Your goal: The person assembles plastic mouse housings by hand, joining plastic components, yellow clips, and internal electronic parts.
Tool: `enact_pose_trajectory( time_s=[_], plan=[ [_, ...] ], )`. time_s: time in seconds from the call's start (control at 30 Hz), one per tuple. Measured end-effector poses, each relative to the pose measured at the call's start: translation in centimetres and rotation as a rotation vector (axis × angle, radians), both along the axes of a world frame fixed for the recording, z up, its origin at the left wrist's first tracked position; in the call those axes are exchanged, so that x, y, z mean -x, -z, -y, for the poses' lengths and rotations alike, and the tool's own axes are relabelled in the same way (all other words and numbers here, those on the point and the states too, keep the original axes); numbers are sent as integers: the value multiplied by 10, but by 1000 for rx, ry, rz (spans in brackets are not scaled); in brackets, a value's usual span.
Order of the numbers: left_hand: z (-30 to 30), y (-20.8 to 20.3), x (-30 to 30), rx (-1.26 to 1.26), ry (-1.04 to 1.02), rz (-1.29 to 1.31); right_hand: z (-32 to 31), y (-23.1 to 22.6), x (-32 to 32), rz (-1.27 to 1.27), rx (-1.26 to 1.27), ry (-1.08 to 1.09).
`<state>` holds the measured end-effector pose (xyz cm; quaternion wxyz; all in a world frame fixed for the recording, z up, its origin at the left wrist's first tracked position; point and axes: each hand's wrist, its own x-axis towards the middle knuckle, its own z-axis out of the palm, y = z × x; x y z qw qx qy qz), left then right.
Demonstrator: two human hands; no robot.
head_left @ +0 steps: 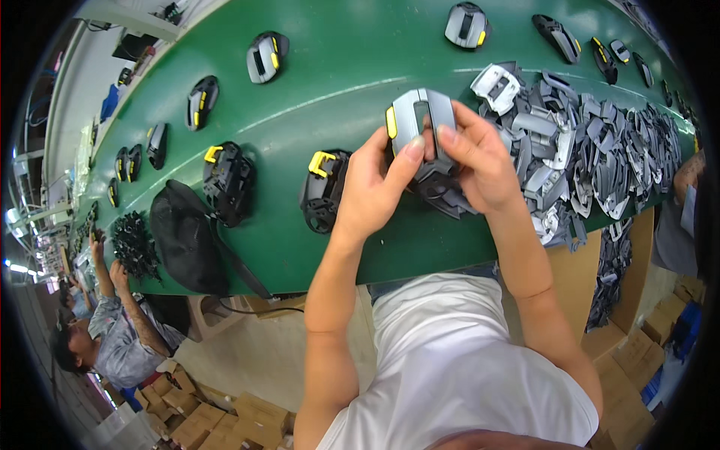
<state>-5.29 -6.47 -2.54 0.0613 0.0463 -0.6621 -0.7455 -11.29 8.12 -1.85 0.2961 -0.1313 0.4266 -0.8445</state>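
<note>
My left hand point(373, 182) and my right hand point(484, 159) both grip a grey and black plastic assembly point(407, 114) above the green table point(300, 97). It has a dark slot down its middle and a yellow piece on its left side. My thumbs press on its grey top. Several loose dark grey parts point(450, 196) lie just under my right hand. Left of my hands sits a black plastic body point(319, 196) with a yellow piece at its top. Another such black body point(229, 184) stands farther left.
Grey plastic shells point(551, 142) are heaped on the right. A black bag point(180, 236) and a pile of small black parts point(135, 244) lie left. Grey-and-yellow assemblies point(262, 60) line the far side. Another person point(124, 337) works at left; cardboard boxes point(259, 420) are below.
</note>
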Motion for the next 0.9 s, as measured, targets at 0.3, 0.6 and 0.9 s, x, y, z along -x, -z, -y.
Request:
enact_pose_trajectory(
  time_s=[0.3,0.6,0.9],
  plan=[
    [3,1,-1,-281,-1,32,0,1,-5,-132,-184,-34],
    [5,-4,2,-257,-56,3,-3,-8,-5,-204,-301,-137],
    [3,-1,1,-41,-60,-81,-11,-2,-3,-265,-296,-172]
  ],
)
